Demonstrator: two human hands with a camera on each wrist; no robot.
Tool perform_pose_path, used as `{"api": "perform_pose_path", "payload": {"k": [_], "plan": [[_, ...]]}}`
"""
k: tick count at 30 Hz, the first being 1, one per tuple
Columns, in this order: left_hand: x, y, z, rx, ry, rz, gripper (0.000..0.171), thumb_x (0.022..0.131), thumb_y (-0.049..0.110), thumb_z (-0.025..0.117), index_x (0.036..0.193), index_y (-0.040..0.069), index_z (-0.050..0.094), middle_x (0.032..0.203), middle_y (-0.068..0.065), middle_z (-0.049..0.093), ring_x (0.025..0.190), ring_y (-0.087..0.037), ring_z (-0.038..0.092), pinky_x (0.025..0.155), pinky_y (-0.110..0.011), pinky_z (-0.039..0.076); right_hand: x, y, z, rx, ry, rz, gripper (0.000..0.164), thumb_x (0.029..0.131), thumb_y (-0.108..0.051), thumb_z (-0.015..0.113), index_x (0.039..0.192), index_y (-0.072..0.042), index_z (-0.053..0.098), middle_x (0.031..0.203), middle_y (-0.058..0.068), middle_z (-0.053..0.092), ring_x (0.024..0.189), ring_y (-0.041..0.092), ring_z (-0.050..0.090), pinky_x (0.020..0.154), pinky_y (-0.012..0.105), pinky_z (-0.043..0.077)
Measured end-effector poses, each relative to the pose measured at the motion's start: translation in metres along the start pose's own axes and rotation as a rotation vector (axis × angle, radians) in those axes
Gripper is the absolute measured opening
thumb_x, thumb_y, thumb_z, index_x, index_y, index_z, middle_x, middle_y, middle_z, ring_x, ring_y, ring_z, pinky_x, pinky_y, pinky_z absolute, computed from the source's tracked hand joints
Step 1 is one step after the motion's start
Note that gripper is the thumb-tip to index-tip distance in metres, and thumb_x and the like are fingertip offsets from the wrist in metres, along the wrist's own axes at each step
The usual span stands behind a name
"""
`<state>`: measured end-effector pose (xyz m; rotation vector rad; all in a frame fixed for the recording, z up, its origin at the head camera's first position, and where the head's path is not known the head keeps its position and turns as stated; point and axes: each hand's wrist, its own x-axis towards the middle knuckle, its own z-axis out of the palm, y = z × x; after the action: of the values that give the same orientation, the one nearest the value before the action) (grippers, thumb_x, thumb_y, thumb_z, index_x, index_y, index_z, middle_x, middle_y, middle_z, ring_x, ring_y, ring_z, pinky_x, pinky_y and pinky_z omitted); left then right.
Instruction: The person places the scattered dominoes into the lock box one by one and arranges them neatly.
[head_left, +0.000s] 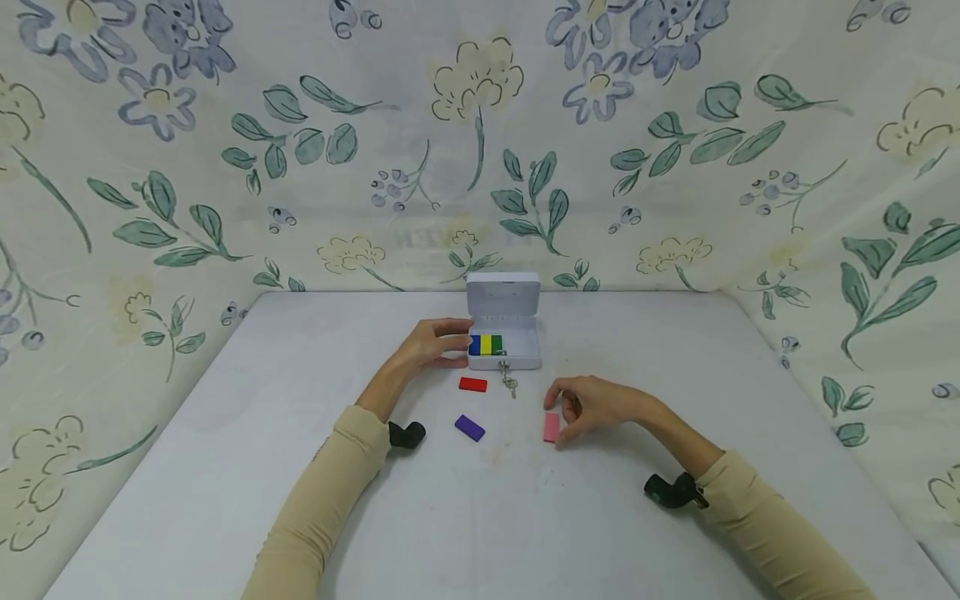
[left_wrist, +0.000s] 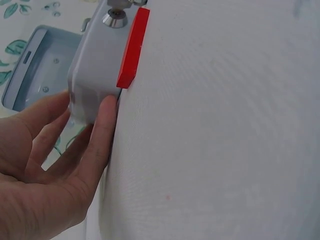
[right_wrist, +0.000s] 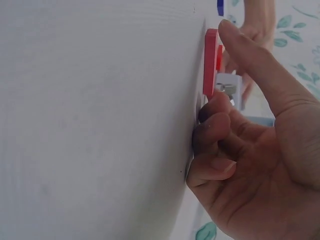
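Observation:
My left hand (head_left: 435,343) rests its extended fingers against the left side of a small white cash box (head_left: 525,357), whose lid is raised. Blue, yellow and green blocks (head_left: 487,344) lie side by side in the box's left part. Keys (head_left: 511,384) hang from its front lock. On the right, my right hand (head_left: 596,402) is beside a pink block (head_left: 551,427) lying on the table. In the right wrist view, its thumb is close to the pink block's far end, the index fingertip right at the near end, the other fingers curled.
A red block (head_left: 472,384) lies just before the box, and a purple block (head_left: 469,428) lies nearer on the white table (head_left: 480,525). Flower-patterned cloth (head_left: 480,167) hangs behind the table. Black wrist cameras (head_left: 671,491) sit at both sleeves.

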<state>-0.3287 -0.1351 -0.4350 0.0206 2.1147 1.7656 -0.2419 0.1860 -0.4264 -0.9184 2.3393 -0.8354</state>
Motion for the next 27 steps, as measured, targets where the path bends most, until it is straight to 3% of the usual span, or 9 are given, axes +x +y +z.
{"api": "perform_pose_path", "payload": {"k": [6, 27], "plan": [[0.0016, -0.0003, -0.0005, 0.0, 0.001, 0.006, 0.046, 0.09, 0.015, 0.071, 0.135, 0.018, 0.06, 0.143, -0.007, 0.054, 0.121, -0.031, 0.061, 0.082, -0.038, 0.062, -0.0002, -0.0044, 0.0011, -0.014, 0.009, 0.019, 0.05, 0.075, -0.029, 0.085, 0.113, -0.008, 0.058, 0.071, -0.004, 0.053, 0.065, 0.008, 0.047, 0.058, 0.018, 0.04], [0.0023, -0.0026, -0.0006, 0.005, 0.0, 0.004, 0.048, 0.089, 0.015, 0.072, 0.136, 0.018, 0.059, 0.142, -0.008, 0.054, 0.12, -0.031, 0.061, 0.081, -0.038, 0.062, 0.0002, -0.0039, -0.001, -0.021, 0.003, -0.031, 0.041, 0.078, -0.023, 0.083, 0.109, -0.006, 0.061, 0.072, -0.005, 0.054, 0.067, 0.007, 0.049, 0.062, 0.018, 0.042]]}}
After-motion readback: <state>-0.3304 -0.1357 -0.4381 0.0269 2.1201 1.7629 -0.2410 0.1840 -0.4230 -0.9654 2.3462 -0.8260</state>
